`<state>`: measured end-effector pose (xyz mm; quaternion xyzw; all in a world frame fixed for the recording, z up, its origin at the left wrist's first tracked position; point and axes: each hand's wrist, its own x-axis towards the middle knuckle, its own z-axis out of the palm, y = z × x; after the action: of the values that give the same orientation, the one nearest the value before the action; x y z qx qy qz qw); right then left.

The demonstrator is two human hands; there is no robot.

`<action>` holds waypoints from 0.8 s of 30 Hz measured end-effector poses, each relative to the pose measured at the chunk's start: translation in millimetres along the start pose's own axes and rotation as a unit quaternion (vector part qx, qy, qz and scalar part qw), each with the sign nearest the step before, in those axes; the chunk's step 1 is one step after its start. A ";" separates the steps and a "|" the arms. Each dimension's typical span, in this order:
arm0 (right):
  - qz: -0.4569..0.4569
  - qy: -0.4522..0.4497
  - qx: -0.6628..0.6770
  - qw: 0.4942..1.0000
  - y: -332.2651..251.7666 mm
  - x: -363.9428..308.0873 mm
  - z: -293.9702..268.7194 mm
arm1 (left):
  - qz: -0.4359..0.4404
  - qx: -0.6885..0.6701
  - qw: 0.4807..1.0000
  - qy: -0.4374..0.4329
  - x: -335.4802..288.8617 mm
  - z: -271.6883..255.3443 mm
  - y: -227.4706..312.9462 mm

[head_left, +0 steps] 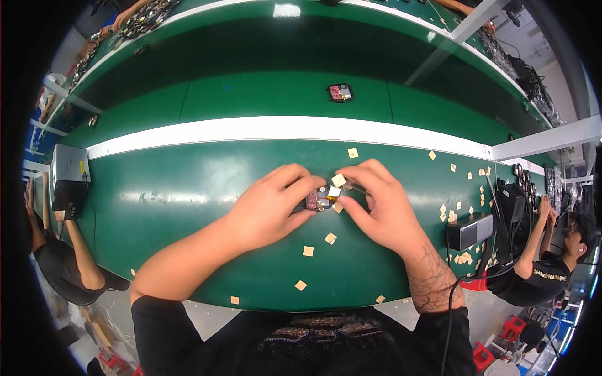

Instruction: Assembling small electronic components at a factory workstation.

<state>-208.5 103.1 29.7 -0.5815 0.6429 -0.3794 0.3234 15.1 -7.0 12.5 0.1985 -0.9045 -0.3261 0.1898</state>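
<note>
Green matting covers the workbench (188, 207), which curves across the view with a white strip (282, 130) running along its far side. Nearest the person, small tan paper squares (308, 251) lie scattered at 6 o'clock of the hands. At the centre, the left hand (273, 207) pinches a small electronic module (320, 199) between thumb and fingers, pressing it to the mat. The right hand (382, 203), at 3 o'clock of the module, grips a tan backing square (338, 180) at the module's edge with its fingertips. Farther off at 12 o'clock, beyond the strip, a second module (340, 93) sits alone on the conveyor belt (263, 94).
</note>
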 end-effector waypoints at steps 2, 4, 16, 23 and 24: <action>-0.073 -0.007 -0.112 0.991 8.0 2.5 4.5 | 0.012 0.004 1.000 -0.017 0.5 -2.3 -0.5; -0.068 -0.019 -0.087 0.994 11.5 5.6 4.4 | 0.026 0.013 0.999 -0.035 0.1 -9.8 1.4; -0.036 -0.116 0.011 0.993 10.3 8.2 -2.2 | 0.135 0.122 0.983 0.001 -1.7 -6.8 -10.5; -0.032 -0.102 -0.011 0.994 12.9 6.7 -2.5 | 0.144 0.131 0.981 -0.019 -0.2 -7.5 -10.3; -0.036 -0.094 -0.010 0.995 13.3 7.9 -1.9 | 0.143 0.116 0.983 -0.012 0.6 -7.4 -12.0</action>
<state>-217.7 96.0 19.4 -0.6405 0.5922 -0.3277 0.3629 20.9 -19.6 9.9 0.0843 -0.9575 -0.1906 0.1996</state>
